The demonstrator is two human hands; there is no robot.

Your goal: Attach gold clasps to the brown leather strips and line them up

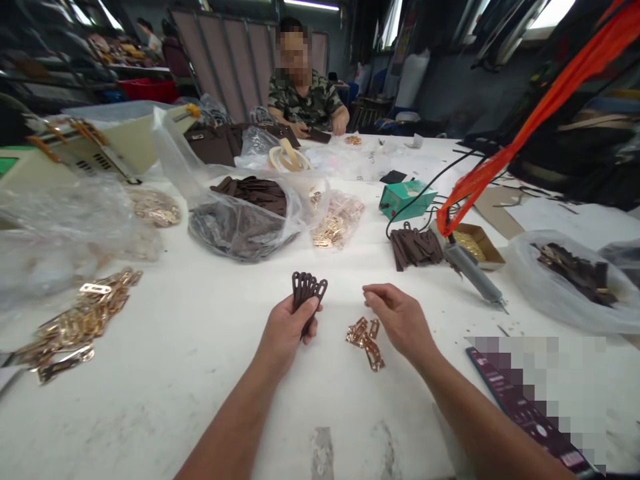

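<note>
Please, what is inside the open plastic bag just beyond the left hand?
The plastic bag holds heaped dark brown strips, visible at its mouth. Through its side only dark shapes show; whatever lies beneath the top strips is covered.

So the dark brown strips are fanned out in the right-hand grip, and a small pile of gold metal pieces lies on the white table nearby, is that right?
Not quite: the head view shows the dark brown strips fanned out in the left-hand grip, not the right. The small pile of gold metal pieces does lie on the white table nearby.
</note>
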